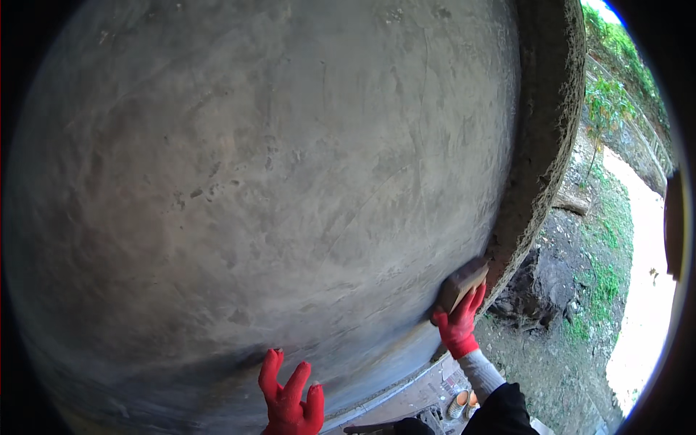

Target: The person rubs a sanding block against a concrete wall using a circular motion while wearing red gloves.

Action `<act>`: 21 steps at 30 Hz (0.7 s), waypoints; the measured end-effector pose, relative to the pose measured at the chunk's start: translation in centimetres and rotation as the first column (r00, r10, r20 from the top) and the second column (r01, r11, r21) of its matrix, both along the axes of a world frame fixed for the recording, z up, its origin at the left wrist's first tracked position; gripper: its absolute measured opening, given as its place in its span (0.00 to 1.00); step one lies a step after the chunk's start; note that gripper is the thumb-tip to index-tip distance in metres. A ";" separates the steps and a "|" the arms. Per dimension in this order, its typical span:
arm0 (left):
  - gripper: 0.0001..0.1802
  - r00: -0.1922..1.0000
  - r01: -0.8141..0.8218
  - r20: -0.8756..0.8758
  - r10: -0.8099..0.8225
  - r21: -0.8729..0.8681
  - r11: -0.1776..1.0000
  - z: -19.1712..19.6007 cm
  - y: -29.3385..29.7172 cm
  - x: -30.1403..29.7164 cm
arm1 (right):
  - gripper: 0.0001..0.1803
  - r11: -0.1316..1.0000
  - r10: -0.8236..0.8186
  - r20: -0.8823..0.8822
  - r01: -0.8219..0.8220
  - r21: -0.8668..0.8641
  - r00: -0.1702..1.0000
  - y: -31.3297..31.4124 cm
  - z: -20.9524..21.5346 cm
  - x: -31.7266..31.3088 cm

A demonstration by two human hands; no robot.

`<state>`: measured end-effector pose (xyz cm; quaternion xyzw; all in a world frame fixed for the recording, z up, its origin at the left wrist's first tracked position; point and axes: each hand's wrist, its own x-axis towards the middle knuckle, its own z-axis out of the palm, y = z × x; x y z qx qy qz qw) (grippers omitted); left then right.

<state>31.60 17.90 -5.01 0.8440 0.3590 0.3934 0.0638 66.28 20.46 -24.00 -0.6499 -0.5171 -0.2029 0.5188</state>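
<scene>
Red knit gloves on both hands, grey cuff and black sleeve on the right.

Wall fills the front; float sits on its lower right, right hand just below, left hand bottom centre.

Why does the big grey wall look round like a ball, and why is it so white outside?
Head view: the fisheye lens bends the flat plaster wall outward; the sunlit path at right is overexposed; dark corners are the lens rim; the left hand looks slightly blurred.
</scene>
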 end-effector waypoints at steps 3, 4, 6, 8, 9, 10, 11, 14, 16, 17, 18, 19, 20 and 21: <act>0.26 1.000 -0.011 -0.015 0.012 0.026 1.000 -0.6 0.5 -0.5 | 0.51 0.983 -0.004 0.054 -0.006 0.181 0.999 2.4 13.0 1.4; 0.26 0.999 -0.031 -0.032 0.032 0.033 0.999 -0.4 0.5 -0.4 | 0.51 0.979 -0.042 0.105 0.020 0.204 0.994 2.5 16.7 1.7; 0.26 0.997 -0.051 -0.053 0.053 0.031 0.998 -0.1 0.5 -0.4 | 0.51 0.973 -0.085 0.108 0.059 0.223 0.990 2.8 19.5 1.6; 0.26 0.998 -0.045 -0.042 0.048 0.058 0.997 0.0 0.6 -0.4 | 0.51 0.966 -0.081 0.101 0.054 0.252 0.992 3.0 18.1 1.2; 0.26 0.998 -0.048 -0.044 0.050 0.054 0.997 -0.1 0.7 -0.5 | 0.51 0.961 -0.069 0.107 0.038 0.273 0.992 3.2 15.0 0.8; 0.26 0.998 -0.036 -0.041 0.039 0.053 0.998 -0.2 0.7 -0.5 | 0.53 0.969 -0.049 0.086 0.026 0.247 0.995 3.1 11.0 0.5; 0.26 0.999 -0.028 -0.039 0.030 0.055 0.998 -0.3 0.6 -0.4 | 0.55 0.980 -0.048 0.083 0.031 0.198 0.995 2.6 6.3 0.2; 0.25 0.999 0.004 -0.036 -0.002 0.052 0.999 -0.2 0.4 0.1 | 0.67 0.997 -0.016 0.090 0.022 -0.069 0.996 -0.8 -7.4 -0.3; 0.25 0.999 -0.012 -0.045 0.014 0.041 0.999 -0.4 0.6 -0.1 | 0.67 0.998 0.016 0.092 -0.009 -0.068 0.996 -0.6 -7.7 0.3; 0.25 0.998 -0.022 -0.050 0.023 0.019 1.000 -0.4 0.4 -0.2 | 0.67 0.996 0.042 0.099 -0.034 -0.076 0.994 -1.1 -7.1 0.3; 0.25 0.998 -0.022 -0.058 0.022 0.006 1.000 -0.3 0.0 -0.4 | 0.65 0.997 0.045 0.061 -0.041 -0.062 0.997 -0.5 -3.3 0.4; 0.25 0.997 -0.034 -0.066 0.035 0.010 0.999 -0.2 0.0 -0.4 | 0.63 1.000 0.002 0.061 -0.001 -0.004 0.998 0.3 -0.1 1.0; 0.25 0.996 -0.052 -0.072 0.053 0.017 0.999 -0.3 0.2 -0.4 | 0.61 0.998 -0.029 0.098 0.024 0.054 0.995 1.1 4.2 1.4; 0.25 0.996 -0.056 -0.076 0.056 0.011 0.998 -0.3 0.3 -0.4 | 0.57 0.991 -0.020 0.142 0.002 0.131 0.990 1.8 9.0 1.8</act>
